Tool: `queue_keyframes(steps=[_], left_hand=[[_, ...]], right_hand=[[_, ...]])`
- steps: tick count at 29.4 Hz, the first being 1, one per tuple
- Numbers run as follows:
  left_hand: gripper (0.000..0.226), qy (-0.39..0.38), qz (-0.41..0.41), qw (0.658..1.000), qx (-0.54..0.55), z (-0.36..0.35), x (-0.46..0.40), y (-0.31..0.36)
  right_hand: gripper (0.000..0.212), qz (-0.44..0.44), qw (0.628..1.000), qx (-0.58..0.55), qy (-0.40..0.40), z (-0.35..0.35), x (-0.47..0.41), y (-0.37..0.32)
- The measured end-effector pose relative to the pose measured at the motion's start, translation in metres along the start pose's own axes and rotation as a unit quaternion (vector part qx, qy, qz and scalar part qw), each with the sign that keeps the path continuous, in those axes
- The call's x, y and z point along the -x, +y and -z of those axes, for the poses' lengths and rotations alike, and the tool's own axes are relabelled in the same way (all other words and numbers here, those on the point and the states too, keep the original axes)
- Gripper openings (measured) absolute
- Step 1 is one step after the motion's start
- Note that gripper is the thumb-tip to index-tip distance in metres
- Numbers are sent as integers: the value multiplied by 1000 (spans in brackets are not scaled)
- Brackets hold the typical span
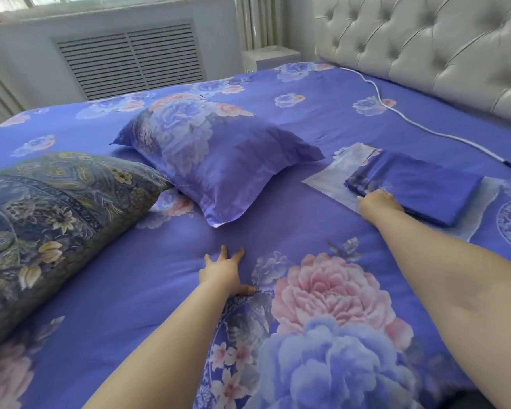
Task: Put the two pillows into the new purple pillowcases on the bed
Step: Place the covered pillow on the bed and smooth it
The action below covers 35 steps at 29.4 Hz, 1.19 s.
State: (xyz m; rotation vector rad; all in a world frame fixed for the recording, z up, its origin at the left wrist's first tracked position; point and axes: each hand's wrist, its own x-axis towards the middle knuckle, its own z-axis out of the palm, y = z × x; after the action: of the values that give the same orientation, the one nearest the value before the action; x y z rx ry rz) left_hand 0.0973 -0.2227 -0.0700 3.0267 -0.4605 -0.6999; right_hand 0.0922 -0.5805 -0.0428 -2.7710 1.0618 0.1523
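We judge task approx half done: purple-cased pillow (219, 160) lies centre frame, looks finished. Second pillow (50, 219), left edge, in dark paisley cover, not yet swapped. Folded purple pillowcase (419, 190) centre-right, on pale sheet. Our right hand (378, 205) at its near edge, fingers hidden, grip can't tell. Left hand (224, 273) spread flat on duvet (148, 296), holding nothing.

Right hand (379, 203) on folded purple pillowcase (419, 187)
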Motion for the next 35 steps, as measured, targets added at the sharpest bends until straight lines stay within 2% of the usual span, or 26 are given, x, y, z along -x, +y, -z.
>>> queue_keyframes(steps=[5,11,15,17,18,19,21,25,27,29,30,31,33,34,35], left_hand=[[102,4,-1,1000,7,-3,0,-1],[98,22,2,1000,6,-7,4,-1],[84,80,-17,995,63,-18,24,-3],[57,136,-42,976,166,-29,42,-5],[40,145,-49,954,259,-32,55,-3],[34,130,-52,921,364,-33,69,0],[40,104,-50,860,497,-37,91,7],[29,52,-14,831,554,-46,109,4],[36,34,40,789,612,-48,118,-7],[41,123,95,722,675,-37,131,-23],[42,177,107,692,692,-30,140,-32],[45,199,99,656,722,-23,149,-41],[56,129,19,566,814,-9,171,-54],[56,100,-20,532,841,-2,183,-59],[49,100,-50,515,850,3,192,-66]], right_hand=[[59,-2,1000,-28,-2,-2,-1,6],[45,40,999,12,14,8,59,-31],[35,151,987,53,6,9,125,-70],[28,215,976,27,5,11,161,-86],[25,245,969,-6,3,12,177,-92],[24,270,962,-41,3,14,193,-98],[28,300,949,-98,14,20,221,-108],[38,326,915,-233,40,35,270,-124],[36,338,879,-332,40,47,292,-127],[27,347,825,-445,9,60,312,-130],[20,342,791,-507,-22,65,320,-131],[13,328,754,-566,-58,69,327,-133],[9,284,670,-671,-141,76,334,-136],[8,263,619,-715,-194,79,336,-139],[9,245,576,-743,-238,79,335,-142]])
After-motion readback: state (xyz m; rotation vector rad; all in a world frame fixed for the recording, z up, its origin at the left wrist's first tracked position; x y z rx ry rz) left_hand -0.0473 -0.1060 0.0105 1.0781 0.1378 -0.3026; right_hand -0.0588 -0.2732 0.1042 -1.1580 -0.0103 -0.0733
